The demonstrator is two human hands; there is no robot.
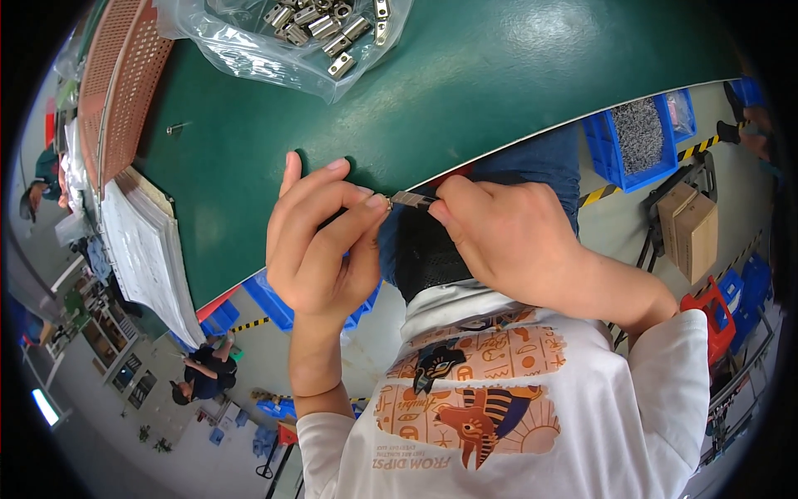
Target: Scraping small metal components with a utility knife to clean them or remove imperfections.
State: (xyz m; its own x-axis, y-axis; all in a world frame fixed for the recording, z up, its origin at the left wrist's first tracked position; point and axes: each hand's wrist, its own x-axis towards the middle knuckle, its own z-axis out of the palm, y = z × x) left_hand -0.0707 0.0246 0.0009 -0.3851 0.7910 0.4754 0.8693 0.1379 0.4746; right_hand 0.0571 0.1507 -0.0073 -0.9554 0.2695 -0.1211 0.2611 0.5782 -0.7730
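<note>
My left hand [324, 237] is by the front edge of the green table [465, 75], thumb and forefinger pinched on a small metal part [388, 204]. Its other fingers are spread apart. Most of that part is hidden by the fingertips, so its shape cannot be made out. My right hand [515, 237] grips a short, flat grey strip with a dark end [413, 200]. The strip's far tip meets or nearly touches the small part. Farther back on the table lies a clear plastic bag [249, 62], with several shiny metal fittings [324, 27] in it.
A small screw [174, 129] lies on the table's left. Beyond it are a pink perforated basket [125, 83] and a stack of papers [145, 249]. Blue bins [619, 150], one full of small grey pieces, and cardboard boxes [688, 229] stand right. Another person [208, 370] is far left.
</note>
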